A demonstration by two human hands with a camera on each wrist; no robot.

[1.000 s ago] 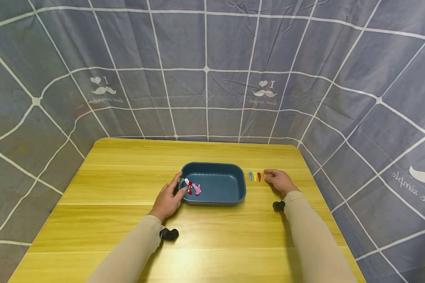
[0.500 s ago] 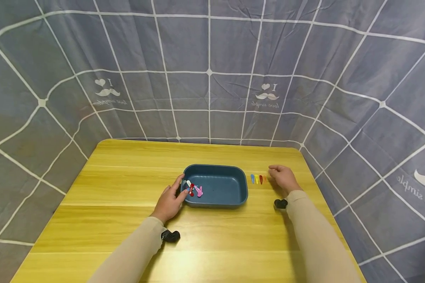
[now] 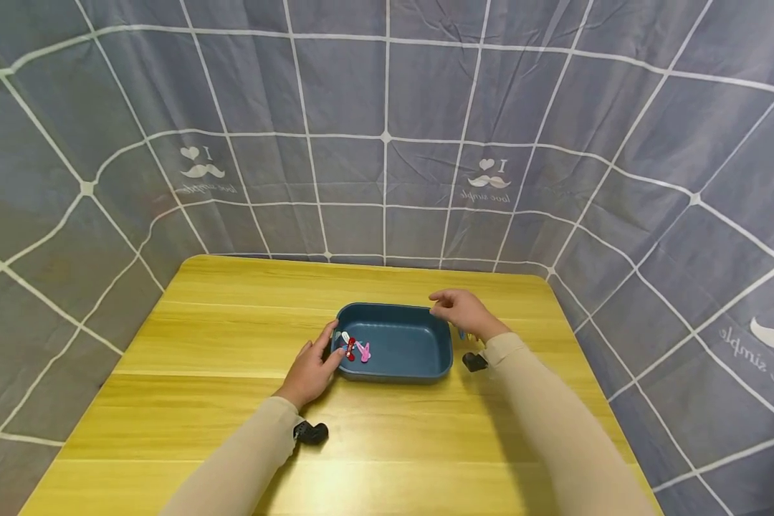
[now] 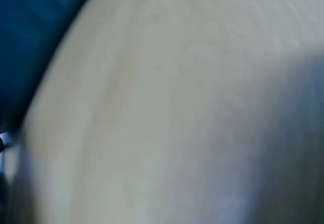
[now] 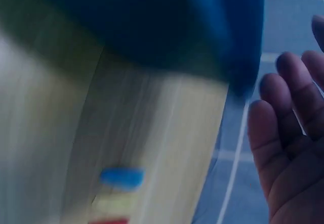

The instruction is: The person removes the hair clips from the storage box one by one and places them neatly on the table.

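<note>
A dark blue plastic tray [image 3: 393,377] sits mid-table with several hair clips at its left end, among them a pink clip [image 3: 364,352], a red clip [image 3: 351,349] and a white clip [image 3: 345,337]. My left hand [image 3: 309,369] holds the tray's left wall, thumb over the rim and fingers along the outside. Above the tray's far right corner hovers my right hand [image 3: 462,312], fingers loosely bent, nothing visible in them. Partly behind it on the table lie a blue clip [image 5: 122,177], a yellow clip [image 5: 114,202] and a red clip [image 5: 109,222].
The wooden table [image 3: 232,322] reaches back to a grey curtain [image 3: 335,86] with white grid lines, which also stands on both sides. A black wrist camera [image 3: 474,362] is strapped to the right wrist, another black camera [image 3: 312,432] to the left.
My right hand has left the row of blue, yellow, red and orange clips beside the tray and swung left over the tray's corner. My left hand stays at the tray's left wall.
</note>
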